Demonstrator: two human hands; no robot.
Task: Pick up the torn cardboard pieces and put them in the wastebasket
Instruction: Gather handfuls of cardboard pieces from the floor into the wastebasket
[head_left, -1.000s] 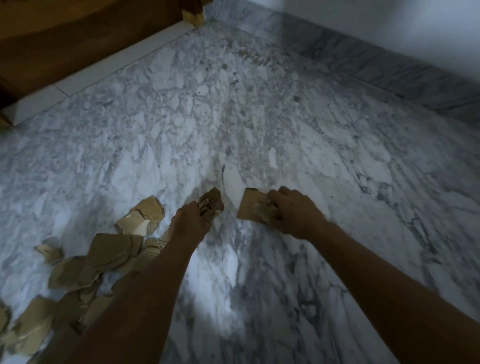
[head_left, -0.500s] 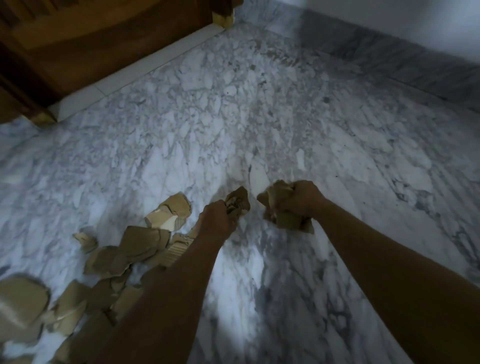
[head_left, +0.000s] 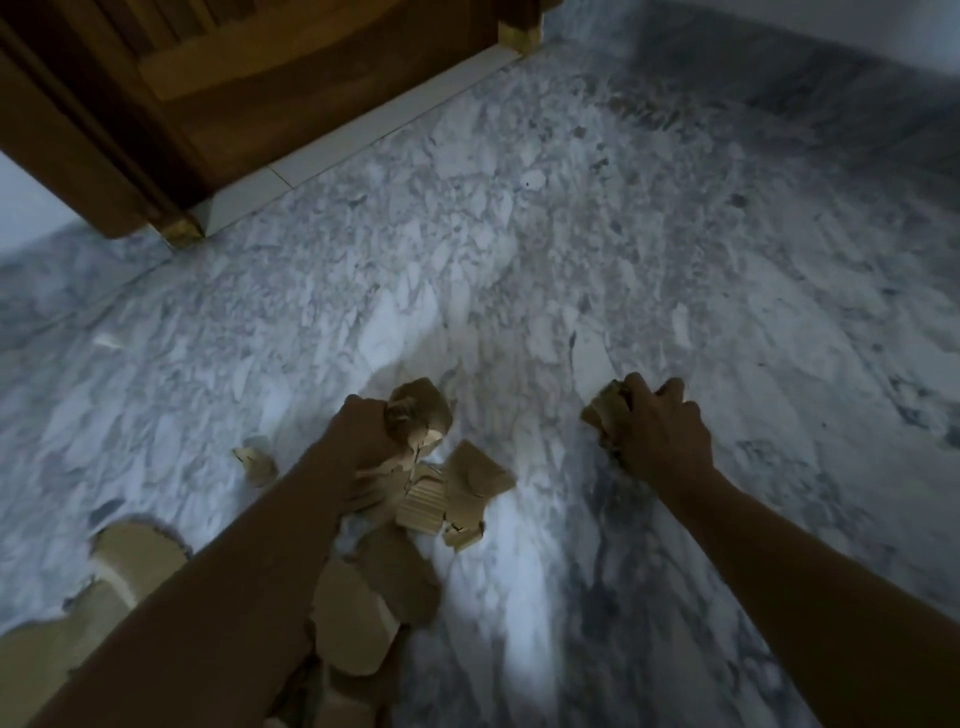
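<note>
From the head view, a second ago my right hand (head_left: 662, 441) was flat on a cardboard piece (head_left: 605, 415) lying on the floor (head_left: 519, 260). Now its fingers are curled round that piece and it is off the marble, crumpled in the fist. My left hand (head_left: 363, 436) has kept its fingers clenched round a wad of cardboard (head_left: 418, 408) throughout. The two hands have drawn further apart, and the view has swung so the wooden door (head_left: 260, 78) fills more of the far left corner.

I judge that both hands are loaded and the pickup is only partly done. Loose pieces (head_left: 467, 483) lie just beside my left wrist, more run under that forearm toward the near edge of the floor, and a small scrap (head_left: 254, 465) sits apart on the left. The wastebasket is not in view, so I would have to find it before any drop.

The wad stands up out of the left fist, its long axis running away from me toward the door. The right hand's piece pokes out of the thumb side toward the left hand. Most of it is hidden, so I cannot tell its long axis. The loose pieces point every way, one with its ribbed core facing up.
</note>
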